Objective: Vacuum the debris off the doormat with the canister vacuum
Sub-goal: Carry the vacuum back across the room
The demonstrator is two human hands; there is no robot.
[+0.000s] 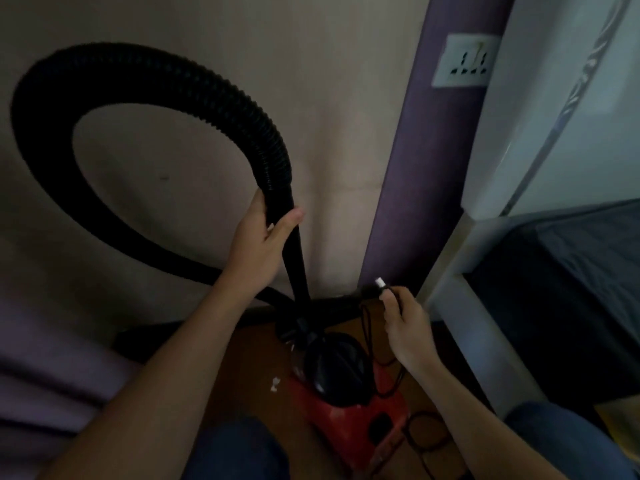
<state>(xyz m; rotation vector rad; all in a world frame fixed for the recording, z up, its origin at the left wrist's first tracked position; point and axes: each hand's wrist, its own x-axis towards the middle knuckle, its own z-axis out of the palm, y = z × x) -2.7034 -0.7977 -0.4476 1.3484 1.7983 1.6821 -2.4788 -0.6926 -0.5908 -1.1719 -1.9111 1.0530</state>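
Note:
A red canister vacuum (349, 415) with a black top stands on the brown doormat (249, 368) below me. Its black ribbed hose (145, 81) loops up and round to the left. My left hand (258, 244) grips the hose where it meets the black nozzle tube (296, 265), which points down toward the canister. My right hand (407, 323) pinches the black power plug (375, 289) with a white tip; its black cord (367, 327) hangs down beside the canister. A few white scraps of debris (275, 384) lie on the mat left of the canister.
A white wall socket (462, 60) sits on the purple wall strip (426, 168) at upper right. A white bed frame (464, 306) with dark bedding (568, 282) stands at right. Beige wall is ahead, lilac fabric (45, 368) at lower left. More cord coils (426, 434) on the floor.

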